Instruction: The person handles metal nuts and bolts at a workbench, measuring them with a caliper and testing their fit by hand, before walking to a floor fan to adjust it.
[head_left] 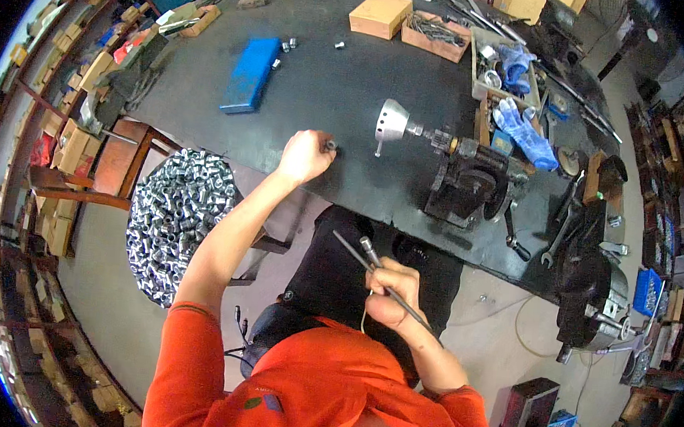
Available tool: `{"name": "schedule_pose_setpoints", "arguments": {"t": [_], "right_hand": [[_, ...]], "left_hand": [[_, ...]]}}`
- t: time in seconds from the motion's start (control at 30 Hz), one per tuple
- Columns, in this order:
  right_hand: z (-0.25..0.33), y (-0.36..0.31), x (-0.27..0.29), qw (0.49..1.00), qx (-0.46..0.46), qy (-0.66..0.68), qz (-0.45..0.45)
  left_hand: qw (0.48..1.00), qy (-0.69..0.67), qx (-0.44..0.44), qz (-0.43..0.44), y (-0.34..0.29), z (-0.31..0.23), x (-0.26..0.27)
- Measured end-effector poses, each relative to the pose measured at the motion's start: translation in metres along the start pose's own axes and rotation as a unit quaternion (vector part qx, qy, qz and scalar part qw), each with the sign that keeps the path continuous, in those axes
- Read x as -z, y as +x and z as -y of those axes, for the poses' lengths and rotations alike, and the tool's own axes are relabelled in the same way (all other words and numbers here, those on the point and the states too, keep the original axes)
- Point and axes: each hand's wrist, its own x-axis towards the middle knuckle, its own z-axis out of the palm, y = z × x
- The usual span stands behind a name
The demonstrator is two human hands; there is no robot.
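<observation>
Over the near edge of the dark table, my left hand [306,156] is closed on a small metal fitting [330,144], its fingers pinching it. Held in front of my lap, my right hand [394,291] is wrapped round a long thin dark metal rod [347,246]. Beside the rod, a second slim piece with a shiny cylindrical metal end [367,245] sticks out of the same grip. A big heap of similar small metal fittings [177,221] lies left of my left forearm. Past my left hand, several loose fittings [288,45] rest by a blue box [251,76].
A hand-cranked bench device [473,180] with a silver cone-shaped head [392,121] stands on the table at right. Blue-and-white gloves [525,131], bins and a wrench [563,231] lie around it. A wooden chair [117,162] is at left, and a dark machine [596,302] at right.
</observation>
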Motion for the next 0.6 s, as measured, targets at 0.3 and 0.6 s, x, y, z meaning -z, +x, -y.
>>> {"name": "schedule_pose_setpoints", "arguments": {"t": [0.3, 0.6], "right_hand": [[0.004, -0.004, -0.007, 0.999, -0.038, -0.010, -0.013], [-0.009, -0.011, -0.014, 0.996, -0.084, 0.021, 0.009]], "left_hand": [[0.976, -0.192, 0.102, 0.020, 0.036, 0.004, 0.024], [0.997, 0.002, 0.040, -0.068, -0.093, 0.111, 0.148]]}}
